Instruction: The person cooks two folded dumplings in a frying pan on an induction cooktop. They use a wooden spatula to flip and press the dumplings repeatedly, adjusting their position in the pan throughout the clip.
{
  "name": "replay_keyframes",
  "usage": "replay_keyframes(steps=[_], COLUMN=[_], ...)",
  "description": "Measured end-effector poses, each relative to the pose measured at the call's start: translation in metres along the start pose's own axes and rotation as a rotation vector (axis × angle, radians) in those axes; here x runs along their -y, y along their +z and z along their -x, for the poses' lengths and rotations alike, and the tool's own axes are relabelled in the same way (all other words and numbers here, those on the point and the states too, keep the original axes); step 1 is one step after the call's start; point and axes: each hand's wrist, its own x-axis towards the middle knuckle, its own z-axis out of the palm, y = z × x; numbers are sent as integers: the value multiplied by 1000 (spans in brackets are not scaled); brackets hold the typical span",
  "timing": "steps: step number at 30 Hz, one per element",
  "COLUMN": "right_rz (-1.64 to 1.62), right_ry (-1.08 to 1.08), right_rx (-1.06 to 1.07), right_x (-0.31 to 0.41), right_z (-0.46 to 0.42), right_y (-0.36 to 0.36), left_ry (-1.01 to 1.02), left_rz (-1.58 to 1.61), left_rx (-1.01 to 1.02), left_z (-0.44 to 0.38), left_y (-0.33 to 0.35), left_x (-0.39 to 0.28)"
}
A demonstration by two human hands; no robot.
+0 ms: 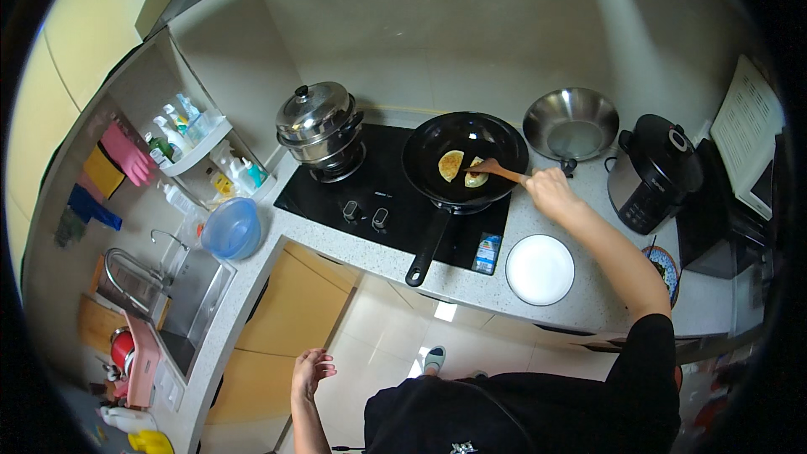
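Observation:
My right hand (550,190) grips the handle of a wooden spatula (495,168), whose blade touches the right one of two browned, half-moon pieces of food. The left half-moon piece (451,166) lies beside it in a black frying pan (429,183). The pan sits on a black cooktop (328,208), its long handle pointing towards me. Below the counter's edge, over the floor, my left hand (311,372) hangs with loosely curled fingers and holds nothing. A white plate (540,270) rests on the counter right of the cooktop.
A lidded steel pot (318,123) stands on the left burner. Behind the plate are a steel pan (570,124) and an electric pressure cooker (652,173). A patterned bowl (664,265) lies near my right forearm. Leftward are a blue basin (232,228) and a sink (189,309).

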Motion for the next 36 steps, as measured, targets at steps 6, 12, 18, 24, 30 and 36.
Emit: replay_keyframes(steps=[6, 12, 18, 24, 30, 36], right_rz=[42, 20, -86, -77, -68, -84], right_ry=[33, 58, 149, 80, 74, 145], right_rx=[-73, -23, -11, -14, -17, -61], right_x=[-4, 0, 4, 19, 23, 29], right_z=[-12, -21, -36, -35, -37, -43], right_y=[-14, -1, 16, 30, 26, 33], left_ry=[12, 9, -5, -7, -12, 8], left_rz=[4, 18, 55, 61, 49, 31], left_rx=[1, -5, -1, -12, -24, -8], left_z=[-8, -14, -19, -21, -24, -27], left_y=[-3, -9, -16, -20, -24, -21], left_x=[-4, -2, 1, 4, 6, 0])
